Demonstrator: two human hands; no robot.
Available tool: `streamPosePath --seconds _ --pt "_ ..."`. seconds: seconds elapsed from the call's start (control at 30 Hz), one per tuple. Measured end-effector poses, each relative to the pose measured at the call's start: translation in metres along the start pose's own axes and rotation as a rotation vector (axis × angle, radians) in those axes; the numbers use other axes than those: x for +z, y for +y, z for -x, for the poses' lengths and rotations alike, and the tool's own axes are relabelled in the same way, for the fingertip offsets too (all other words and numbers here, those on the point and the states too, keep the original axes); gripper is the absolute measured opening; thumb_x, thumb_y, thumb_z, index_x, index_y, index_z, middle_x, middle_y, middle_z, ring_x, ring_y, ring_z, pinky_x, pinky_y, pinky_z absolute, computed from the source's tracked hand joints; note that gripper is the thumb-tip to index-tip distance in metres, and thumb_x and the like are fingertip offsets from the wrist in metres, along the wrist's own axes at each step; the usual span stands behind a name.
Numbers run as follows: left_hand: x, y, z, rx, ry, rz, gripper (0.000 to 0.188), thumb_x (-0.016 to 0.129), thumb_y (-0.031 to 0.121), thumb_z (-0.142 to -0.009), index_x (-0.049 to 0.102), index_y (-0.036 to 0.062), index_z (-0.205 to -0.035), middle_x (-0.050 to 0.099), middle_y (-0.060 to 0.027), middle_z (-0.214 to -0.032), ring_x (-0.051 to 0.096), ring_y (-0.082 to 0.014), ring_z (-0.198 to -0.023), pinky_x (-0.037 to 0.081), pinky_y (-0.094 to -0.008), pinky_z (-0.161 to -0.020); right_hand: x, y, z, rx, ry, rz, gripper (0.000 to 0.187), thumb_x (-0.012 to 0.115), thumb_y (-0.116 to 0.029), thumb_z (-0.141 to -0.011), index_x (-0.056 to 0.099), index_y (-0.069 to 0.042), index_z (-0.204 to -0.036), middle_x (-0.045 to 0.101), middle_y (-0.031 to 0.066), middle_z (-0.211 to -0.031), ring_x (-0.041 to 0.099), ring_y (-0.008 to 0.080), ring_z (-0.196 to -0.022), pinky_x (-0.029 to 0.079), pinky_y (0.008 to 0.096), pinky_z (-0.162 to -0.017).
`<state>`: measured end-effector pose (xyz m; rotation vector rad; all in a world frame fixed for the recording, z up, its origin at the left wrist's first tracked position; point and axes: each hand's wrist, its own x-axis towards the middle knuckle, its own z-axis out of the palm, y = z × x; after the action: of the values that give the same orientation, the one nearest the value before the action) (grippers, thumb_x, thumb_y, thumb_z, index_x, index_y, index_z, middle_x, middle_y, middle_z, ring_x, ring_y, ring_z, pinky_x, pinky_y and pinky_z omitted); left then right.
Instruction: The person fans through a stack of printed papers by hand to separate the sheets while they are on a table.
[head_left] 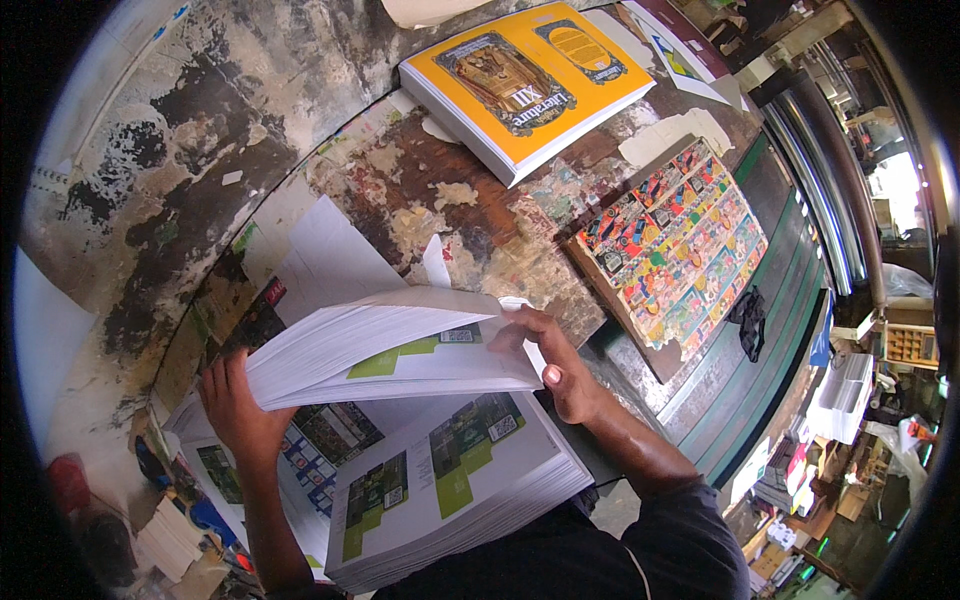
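My left hand (243,410) grips the left end of the lifted sheets (330,345); my right hand (560,368) holds their right edge; they tilt above a near pile of green-printed sheets (462,490); an orange-covered stack (525,85) lies far; a colourful patterned board (680,248) sits to the right.

sheaf (335,345): behind sheet stack (462,490) | cover stack (535,85): farther behind, on worktable (395,205) | board (675,255): right of sheaf

A flaking, stained worktable (520,235) stands beside a green-striped surface (783,270), bright light (897,188) glaring far right.
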<state>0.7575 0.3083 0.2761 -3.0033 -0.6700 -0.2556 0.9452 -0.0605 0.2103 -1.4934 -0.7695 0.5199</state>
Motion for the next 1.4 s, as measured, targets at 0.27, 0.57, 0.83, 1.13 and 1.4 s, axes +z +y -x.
streamPosePath --seconds 0.27,0.57,0.83,1.13,1.4 --pt "0.002 -0.004 0.002 0.028 0.039 -0.010 0.103 0.098 0.035 -0.044 0.053 0.0075 -0.132 0.060 -0.0185 -0.122 0.055 -0.0415 -0.117 0.043 -0.0544 -0.101 -0.008 -0.023 -0.021 -0.034 -0.143 0.181 0.082 0.027 -0.058 -0.106 0.020 -0.002 -0.165 0.062 0.0161 -0.112 0.056 0.0319 -0.111 0.021 0.0564 -0.118" --pt "0.001 -0.002 -0.001 0.026 0.037 0.004 0.102 0.099 0.034 -0.041 0.054 0.0073 -0.129 0.060 -0.0177 -0.120 0.055 -0.0405 -0.116 0.043 -0.0535 -0.100 -0.008 -0.021 -0.019 -0.086 -0.141 0.233 0.081 0.024 -0.058 -0.107 0.027 0.000 -0.163 0.063 0.0176 -0.113 0.055 0.0340 -0.109 0.023 0.0563 -0.116" --pt "-0.001 -0.001 -0.002 0.039 0.036 0.011 0.101 0.098 0.037 -0.044 0.055 0.0065 -0.129 0.060 -0.0173 -0.119 0.055 -0.0410 -0.116 0.043 -0.0539 -0.099 -0.009 -0.020 -0.016 -0.108 -0.137 0.247 0.080 0.024 -0.055 -0.107 0.029 0.002 -0.162 0.063 0.0188 -0.115 0.054 0.0356 -0.109 0.024 0.0552 -0.116" --pt "-0.002 0.000 -0.001 0.004 0.005 0.014 0.102 0.099 0.034 -0.043 0.054 0.0068 -0.131 0.060 -0.0178 -0.122 0.055 -0.0414 -0.118 0.042 -0.0544 -0.102 -0.010 -0.020 -0.015 -0.087 -0.148 0.261 0.082 0.023 -0.057 -0.106 0.030 0.002 -0.162 0.063 0.0192 -0.117 0.055 0.0357 -0.112 0.024 0.0567 -0.117" --pt "-0.001 0.000 0.000 -0.045 -0.018 0.032 0.104 0.099 0.024 -0.040 0.054 0.0072 -0.132 0.059 -0.0180 -0.126 0.054 -0.0408 -0.122 0.041 -0.0537 -0.105 -0.004 -0.016 -0.007 -0.134 -0.017 0.181 0.077 0.028 -0.057 -0.105 0.054 0.000 -0.149 0.064 0.0198 -0.123 0.055 0.0339 -0.115 0.020 0.0577 -0.121"
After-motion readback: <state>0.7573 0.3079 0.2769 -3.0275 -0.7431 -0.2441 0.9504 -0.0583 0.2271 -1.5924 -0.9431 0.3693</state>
